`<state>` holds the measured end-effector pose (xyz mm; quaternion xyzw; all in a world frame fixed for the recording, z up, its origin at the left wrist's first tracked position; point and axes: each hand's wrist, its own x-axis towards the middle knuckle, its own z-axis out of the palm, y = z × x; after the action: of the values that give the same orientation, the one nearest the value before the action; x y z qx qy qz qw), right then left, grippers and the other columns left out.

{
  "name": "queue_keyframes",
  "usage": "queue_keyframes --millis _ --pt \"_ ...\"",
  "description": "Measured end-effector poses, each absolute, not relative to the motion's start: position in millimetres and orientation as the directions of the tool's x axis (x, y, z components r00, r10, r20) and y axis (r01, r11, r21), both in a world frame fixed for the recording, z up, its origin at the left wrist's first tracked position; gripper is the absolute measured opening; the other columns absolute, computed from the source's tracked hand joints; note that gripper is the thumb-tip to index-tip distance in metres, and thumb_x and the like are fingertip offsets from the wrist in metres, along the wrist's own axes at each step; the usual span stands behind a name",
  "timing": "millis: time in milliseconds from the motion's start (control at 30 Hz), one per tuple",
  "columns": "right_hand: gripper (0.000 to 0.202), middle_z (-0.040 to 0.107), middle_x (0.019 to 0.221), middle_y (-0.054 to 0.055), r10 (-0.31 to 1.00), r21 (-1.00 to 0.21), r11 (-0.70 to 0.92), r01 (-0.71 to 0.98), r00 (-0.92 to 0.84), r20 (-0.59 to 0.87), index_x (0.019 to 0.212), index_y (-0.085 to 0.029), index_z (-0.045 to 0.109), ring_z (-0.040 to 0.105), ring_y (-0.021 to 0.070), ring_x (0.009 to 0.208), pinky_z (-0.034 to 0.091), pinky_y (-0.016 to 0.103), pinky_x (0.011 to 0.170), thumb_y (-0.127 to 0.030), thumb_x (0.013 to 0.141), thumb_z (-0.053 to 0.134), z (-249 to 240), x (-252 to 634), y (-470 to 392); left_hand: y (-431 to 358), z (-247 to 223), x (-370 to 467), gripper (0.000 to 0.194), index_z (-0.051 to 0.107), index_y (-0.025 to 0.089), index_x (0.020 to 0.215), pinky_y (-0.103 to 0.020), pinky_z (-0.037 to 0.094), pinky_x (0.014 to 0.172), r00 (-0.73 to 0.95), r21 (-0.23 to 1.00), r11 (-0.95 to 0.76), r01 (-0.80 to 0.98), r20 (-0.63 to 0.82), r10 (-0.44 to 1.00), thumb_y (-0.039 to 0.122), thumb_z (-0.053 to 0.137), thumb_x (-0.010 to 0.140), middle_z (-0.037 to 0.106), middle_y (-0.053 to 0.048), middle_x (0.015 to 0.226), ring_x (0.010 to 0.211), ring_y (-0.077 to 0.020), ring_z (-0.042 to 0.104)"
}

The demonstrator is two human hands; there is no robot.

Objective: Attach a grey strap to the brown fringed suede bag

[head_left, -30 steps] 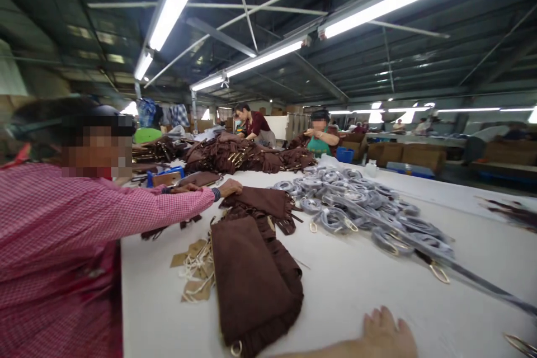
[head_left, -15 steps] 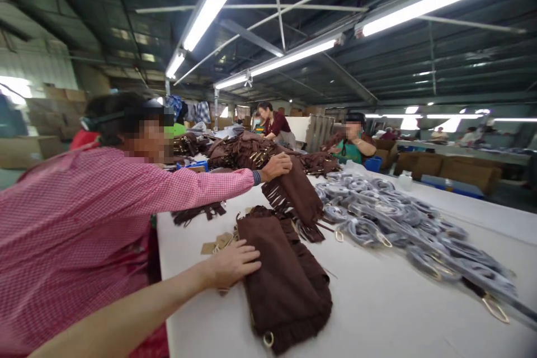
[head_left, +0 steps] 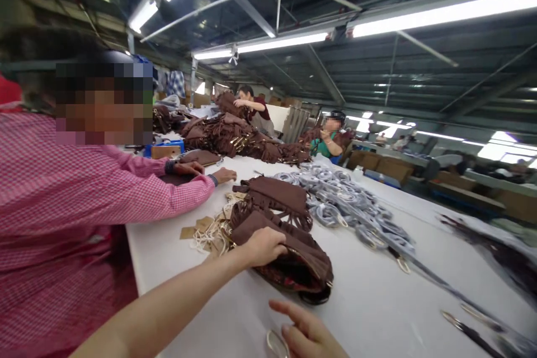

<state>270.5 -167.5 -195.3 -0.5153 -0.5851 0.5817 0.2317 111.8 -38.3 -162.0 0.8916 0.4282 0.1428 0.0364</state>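
Note:
My left hand [head_left: 266, 245] is closed on the upper edge of a dark brown fringed bag [head_left: 310, 251], whose mouth gapes toward me and shows a dark patterned lining. Low in the view is my right hand [head_left: 312, 335], cut off by the bottom edge. Its index finger points out toward the bag, and the other fingers curl by an oval metal clip [head_left: 277, 344] that they seem to hold. Just behind lies a second brown fringed bag [head_left: 277, 193]. Tan tags with white strings [head_left: 212, 229] lie left of the bags.
Coiled straps in grey wrapping [head_left: 348, 201] spread across the white table [head_left: 369, 296]. A co-worker in a pink checked sleeve [head_left: 168, 196] reaches over the left side. Brown bags [head_left: 239, 134] are heaped at the back, with other people beyond. More metal-ended straps [head_left: 474, 330] lie at right.
The near bag has turned and its mouth now opens, with my left hand gripping its edge. My right hand has come into view. The co-worker's hand has left the farther bag.

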Motion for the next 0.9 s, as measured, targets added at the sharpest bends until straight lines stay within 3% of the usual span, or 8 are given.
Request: queue_keyframes --millis 100,267,467,567,667,733,833,900 --pt "0.093 0.03 0.048 -0.009 0.897 -0.929 -0.263 0.261 -0.29 -0.335 0.137 -0.012 0.046 0.025 0.0101 0.043 0.02 0.023 0.043 -0.07 0.065 0.056 -204 261 -161 -38 -161 111 0.019 0.067 0.018 0.083 -0.02 0.044 0.064 0.613 0.235 -0.649 0.724 0.214 0.761 0.028 0.054 0.092 0.073 -0.001 0.085 0.079 -0.0148 0.067" --pt "0.098 0.032 0.051 -0.009 0.974 -0.937 -0.202 0.285 -0.041 -0.222 0.147 -0.009 0.027 0.029 0.0129 0.046 0.022 0.025 0.045 -0.062 0.069 0.055 -209 271 -154 -34 -143 109 0.018 0.065 0.02 0.086 -0.022 0.046 0.067 0.642 0.209 -0.681 0.701 0.229 0.731 0.031 0.053 0.093 0.072 -0.001 0.088 0.084 -0.0172 0.066" --pt "0.083 0.03 0.05 -0.011 0.965 -0.924 -0.258 0.281 0.029 -0.261 0.139 -0.014 0.036 0.031 0.0122 0.045 0.023 0.023 0.044 -0.056 0.07 0.054 -215 287 -150 -45 -123 118 0.012 0.06 0.018 0.094 -0.031 0.049 0.08 0.691 0.085 -0.73 0.678 0.266 0.673 0.016 0.048 0.092 0.066 -0.008 0.1 0.095 -0.0223 0.062" --pt "0.076 0.031 0.05 -0.011 0.973 -0.93 -0.231 0.287 0.041 -0.229 0.137 -0.016 0.036 0.031 0.0116 0.043 0.024 0.022 0.043 -0.052 0.072 0.053 -207 296 -150 -67 -131 121 0.017 0.056 0.019 0.101 -0.029 0.051 0.071 0.76 -0.017 -0.785 0.62 0.263 0.594 0.014 0.041 0.095 0.062 -0.007 0.102 0.088 -0.0198 0.063" --pt "0.069 0.032 0.05 -0.011 0.982 -0.931 -0.19 0.312 0.05 -0.183 0.134 -0.016 0.04 0.031 0.0115 0.043 0.025 0.022 0.044 -0.047 0.073 0.052 -200 306 -148 -91 -155 125 0.017 0.057 0.019 0.097 -0.027 0.052 0.064 0.877 -0.096 -0.879 0.467 0.178 0.446 0.02 0.041 0.097 0.062 -0.006 0.096 0.079 -0.0184 0.064" --pt "0.069 0.031 0.049 -0.011 0.986 -0.933 -0.166 0.32 0.049 -0.159 0.135 -0.014 0.038 0.031 0.0117 0.043 0.025 0.023 0.044 -0.044 0.073 0.051 -197 310 -147 -98 -173 129 0.016 0.058 0.018 0.1 -0.029 0.054 0.073 0.897 -0.031 -0.905 0.424 0.151 0.415 0.018 0.043 0.095 0.064 -0.007 0.101 0.088 -0.0202 0.065" --pt "0.075 0.032 0.05 -0.011 0.989 -0.93 -0.147 0.337 0.054 -0.136 0.14 -0.013 0.032 0.032 0.0122 0.044 0.025 0.023 0.045 -0.042 0.073 0.05 -193 311 -147 -90 -189 136 0.029 0.055 0.015 0.116 -0.035 0.052 0.089 0.796 0.143 -0.806 0.574 0.134 0.59 0.011 0.045 0.089 0.066 -0.012 0.112 0.104 -0.0243 0.063" --pt "0.076 0.031 0.049 -0.011 0.988 -0.93 -0.154 0.335 0.056 -0.144 0.141 -0.012 0.03 0.032 0.0124 0.045 0.025 0.023 0.046 -0.042 0.073 0.049 -191 310 -147 -76 -190 140 0.038 0.052 0.011 0.123 -0.039 0.05 0.094 0.709 0.194 -0.716 0.671 0.114 0.696 0.007 0.044 0.086 0.066 -0.015 0.115 0.108 -0.0271 0.062"
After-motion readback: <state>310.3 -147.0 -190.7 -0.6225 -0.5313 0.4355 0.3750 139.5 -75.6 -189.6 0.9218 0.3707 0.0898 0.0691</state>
